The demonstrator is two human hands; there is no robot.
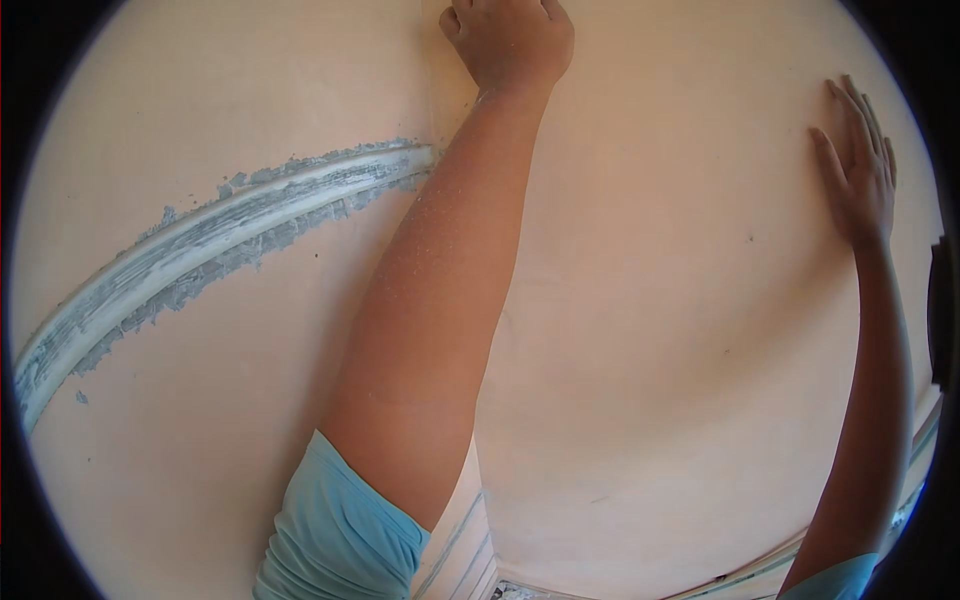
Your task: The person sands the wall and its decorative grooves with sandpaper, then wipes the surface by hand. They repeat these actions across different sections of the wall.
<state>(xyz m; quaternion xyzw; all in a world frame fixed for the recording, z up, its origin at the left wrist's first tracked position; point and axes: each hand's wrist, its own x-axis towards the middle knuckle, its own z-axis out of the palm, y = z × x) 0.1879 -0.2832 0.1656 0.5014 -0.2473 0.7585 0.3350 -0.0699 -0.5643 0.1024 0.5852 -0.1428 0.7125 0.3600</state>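
"Touching what, that right hand (860, 170)?"

"The right wall (650, 300), filling the scene's right side; the palm looks flat to it, its grip spread open, fingers pointing up and far"

"And the left grip?"

"The left hand (510, 40) is curled at the far middle, but its fingertips run out of view; I can't tell whether it clamps anything"

"How would that wall handle?"

"Stiff and fixed, I'd judge, maybe slippery if dusty; no edge lies within reach to pinch, so a flat palm suits it"

"Which way does it point?"

"It seems upright; its long axis I can't tell, the edges being cut off. On the left wall (200, 400), a grey-patched strip (235, 215) runs lengthwise from near left to far middle, ending beside the left forearm (440, 270)"
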